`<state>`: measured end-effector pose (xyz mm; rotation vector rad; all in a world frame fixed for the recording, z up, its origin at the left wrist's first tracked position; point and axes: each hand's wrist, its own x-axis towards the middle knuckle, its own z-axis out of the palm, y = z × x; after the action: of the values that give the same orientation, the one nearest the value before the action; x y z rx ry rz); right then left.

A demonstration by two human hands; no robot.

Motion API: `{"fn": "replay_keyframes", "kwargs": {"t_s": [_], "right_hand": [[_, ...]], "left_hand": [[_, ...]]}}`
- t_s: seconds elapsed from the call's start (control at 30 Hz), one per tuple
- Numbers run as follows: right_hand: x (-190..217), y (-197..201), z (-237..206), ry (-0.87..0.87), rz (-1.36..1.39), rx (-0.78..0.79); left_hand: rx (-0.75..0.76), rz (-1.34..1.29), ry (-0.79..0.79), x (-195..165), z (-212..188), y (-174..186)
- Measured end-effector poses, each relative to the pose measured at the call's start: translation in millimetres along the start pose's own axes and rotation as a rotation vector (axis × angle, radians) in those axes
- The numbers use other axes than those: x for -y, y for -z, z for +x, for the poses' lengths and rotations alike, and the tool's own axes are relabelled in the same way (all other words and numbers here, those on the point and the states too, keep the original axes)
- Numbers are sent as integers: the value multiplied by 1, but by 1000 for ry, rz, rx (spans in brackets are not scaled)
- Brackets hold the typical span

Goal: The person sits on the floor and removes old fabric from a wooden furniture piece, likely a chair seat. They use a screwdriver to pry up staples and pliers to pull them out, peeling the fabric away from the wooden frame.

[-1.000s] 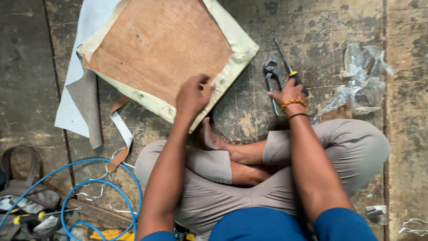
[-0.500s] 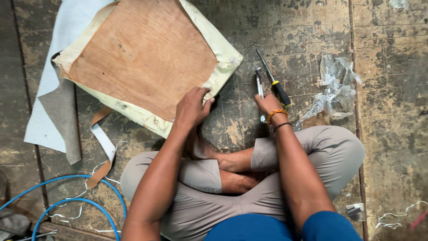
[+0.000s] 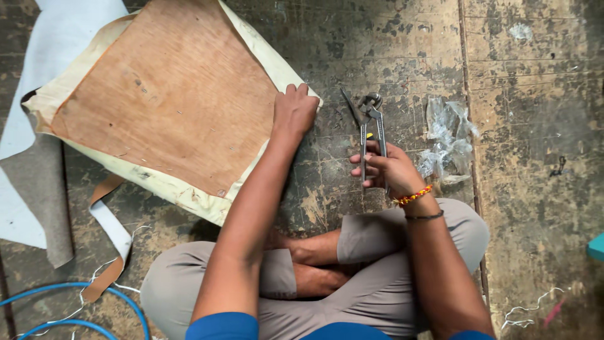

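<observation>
Gripping those stiff metal pincers by the handles with right hand fingers closed, left hand flat on the seat board corner, looks rigid but light.

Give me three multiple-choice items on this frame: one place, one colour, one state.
1. Where does the left hand rest?
A. on the corner of the upholstered board
B. on the crumpled clear plastic
C. on the blue hose

2. What colour is the hose at the lower left?
A. red
B. blue
C. black

3. What is the state of the pincers?
A. lying untouched on the floor
B. held by the handles in the right hand, head pointing away from the person
C. clamped on the board's edge

Answers: 1 A, the palm lies flat on the board's near right corner. 2 B, the looped hose is plainly blue. 3 B, the fingers wrap the handles while the head stays free above the concrete floor.
</observation>
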<state>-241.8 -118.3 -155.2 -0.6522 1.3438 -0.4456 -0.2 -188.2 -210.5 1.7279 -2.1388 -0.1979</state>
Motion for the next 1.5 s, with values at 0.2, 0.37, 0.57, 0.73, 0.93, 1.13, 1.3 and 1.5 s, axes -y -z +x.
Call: {"fn": "replay_keyframes", "kwargs": {"t_s": [0.2, 0.37, 0.57, 0.73, 0.93, 1.13, 1.3, 1.5], "right_hand": [[12, 19, 3, -63, -243, 7], [49, 19, 26, -210, -555, 114], [91, -13, 56, -355, -788, 189], [109, -45, 65, -465, -1009, 187], [113, -85, 70, -507, -1314, 207], [113, -124, 75, -578, -1493, 200], [108, -154, 96, -639, -1716, 439], [121, -192, 102, -796, -1631, 388]], "left_hand": [[148, -303, 329, 18, 7, -5], [-82, -74, 89, 8, -11, -16], [-234, 48, -27, -17, -52, -37], [-366, -62, 116, -29, -87, -56], [-462, -316, 290, -34, -109, -79], [-565, -435, 363, -34, -118, -83], [-538, -458, 459, -31, -119, -84], [-567, -560, 510, -25, -129, -84]]}}
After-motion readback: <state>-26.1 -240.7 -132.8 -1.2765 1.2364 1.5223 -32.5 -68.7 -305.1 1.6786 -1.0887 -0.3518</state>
